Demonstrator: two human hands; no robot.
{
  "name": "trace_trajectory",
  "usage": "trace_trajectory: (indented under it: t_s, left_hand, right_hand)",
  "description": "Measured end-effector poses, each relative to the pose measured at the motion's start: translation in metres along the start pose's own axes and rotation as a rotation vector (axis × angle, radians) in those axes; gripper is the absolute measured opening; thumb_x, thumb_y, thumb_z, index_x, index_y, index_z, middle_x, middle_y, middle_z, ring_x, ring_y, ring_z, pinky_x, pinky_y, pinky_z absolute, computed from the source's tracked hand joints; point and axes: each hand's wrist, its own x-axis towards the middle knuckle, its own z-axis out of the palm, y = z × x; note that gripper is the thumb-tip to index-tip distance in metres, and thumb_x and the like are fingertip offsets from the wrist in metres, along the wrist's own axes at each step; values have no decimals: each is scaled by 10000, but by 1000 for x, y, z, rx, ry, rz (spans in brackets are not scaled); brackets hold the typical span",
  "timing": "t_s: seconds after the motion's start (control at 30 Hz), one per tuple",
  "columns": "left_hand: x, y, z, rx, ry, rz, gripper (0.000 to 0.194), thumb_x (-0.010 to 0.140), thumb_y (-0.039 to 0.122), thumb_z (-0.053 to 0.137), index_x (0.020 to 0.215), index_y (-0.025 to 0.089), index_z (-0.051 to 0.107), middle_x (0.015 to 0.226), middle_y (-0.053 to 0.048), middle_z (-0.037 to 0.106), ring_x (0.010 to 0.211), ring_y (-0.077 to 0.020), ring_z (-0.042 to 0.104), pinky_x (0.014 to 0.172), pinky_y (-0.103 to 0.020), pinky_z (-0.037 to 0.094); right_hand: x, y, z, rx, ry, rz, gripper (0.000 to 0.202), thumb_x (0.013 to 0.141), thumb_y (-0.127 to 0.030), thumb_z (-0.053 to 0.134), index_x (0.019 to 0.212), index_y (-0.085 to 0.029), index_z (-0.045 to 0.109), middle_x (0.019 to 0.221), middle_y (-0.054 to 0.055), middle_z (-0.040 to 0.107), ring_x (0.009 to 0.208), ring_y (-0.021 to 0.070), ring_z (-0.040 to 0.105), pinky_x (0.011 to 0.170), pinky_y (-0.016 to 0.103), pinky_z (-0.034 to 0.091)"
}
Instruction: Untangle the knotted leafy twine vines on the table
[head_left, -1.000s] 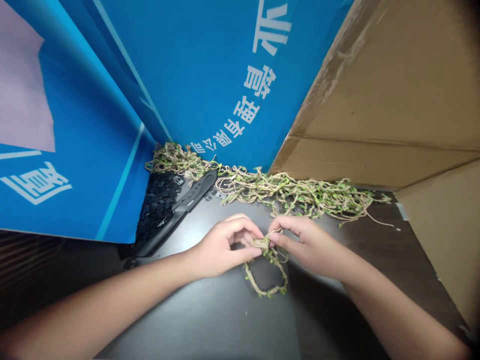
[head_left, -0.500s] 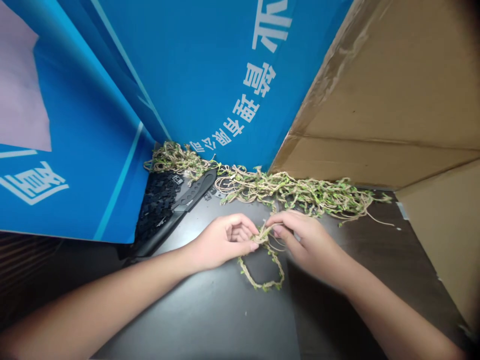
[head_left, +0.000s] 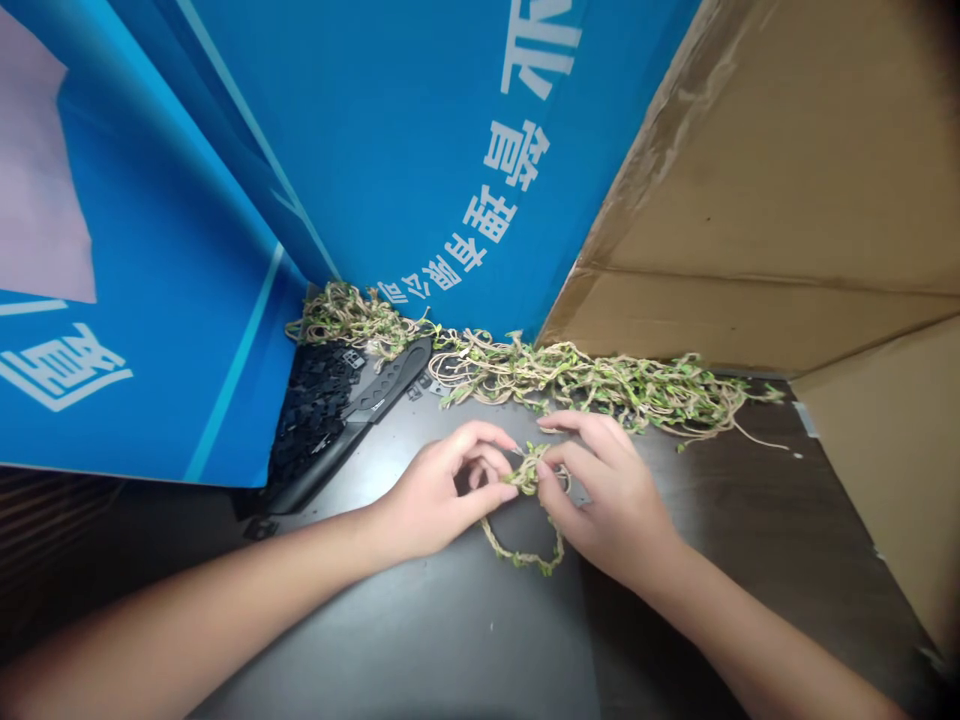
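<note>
A strand of tan twine with small green leaves [head_left: 534, 558] is bunched between my hands, and one loop of it hangs below toward the grey tabletop. My left hand [head_left: 442, 490] is closed, pinching the left side of the bunch between thumb and fingers. From the right, my right hand [head_left: 615, 490] holds the bunch between thumb and a bent finger, while another finger is lifted away above it. Behind the hands lies a tangled pile of the same leafy twine [head_left: 600, 385]. The exact crossing of the strands at the fingertips is hard to make out.
Blue panels with white characters [head_left: 420, 130] and brown cardboard [head_left: 810, 180] wall in the back and right. Left of my hands lies a long black plastic object [head_left: 352, 440], beside many small black pieces [head_left: 300, 410]. Another twine clump [head_left: 352, 315] sits in the back corner.
My right hand's fingers have spread and shifted, with one finger now raised above the bunch. The hanging loop has drawn up slightly. My left hand keeps its pinch.
</note>
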Motion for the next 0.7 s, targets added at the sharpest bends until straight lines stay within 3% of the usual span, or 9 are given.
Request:
trace_trajectory:
  t_s: [0.17, 0.4, 0.53, 0.7]
  left_hand:
    - [-2, 2, -2, 152, -22, 86, 206, 970, 220, 642, 1168, 199, 587, 954, -4, 669, 836, -94, 596, 777, -231, 467]
    - [0, 5, -1, 280, -59, -60, 147, 1032, 240, 487, 1061, 182, 619, 920, -18, 597, 757, -110, 577, 720, -249, 463]
    - [-5, 13, 1, 493, 38, 25, 78, 973, 237, 570, 1000, 175, 608, 941, -33, 590, 771, -137, 545, 688, -264, 415]
    - [-5, 12, -1, 509, 65, 224, 59, 985, 197, 595, 985, 174, 650, 925, -33, 592, 848, -132, 572, 777, -255, 443]
  right_hand:
    - [-3, -1, 6, -57, 77, 53, 97, 909, -113, 597, 875, -202, 575, 1101, 125, 639, 1079, 273, 613, 915, 460, 503]
    - [-6, -2, 8, -116, 91, 3, 106, 907, -105, 608, 948, -202, 589, 1173, 138, 635, 1097, 286, 620, 917, 470, 499]
    - [-8, -4, 11, -109, 84, -4, 107, 916, -111, 611, 968, -202, 587, 1184, 135, 634, 1104, 285, 618, 916, 464, 496]
    - [-10, -6, 15, -68, 68, 42, 98, 925, -121, 607, 950, -213, 585, 1152, 119, 634, 1077, 270, 611, 919, 459, 481]
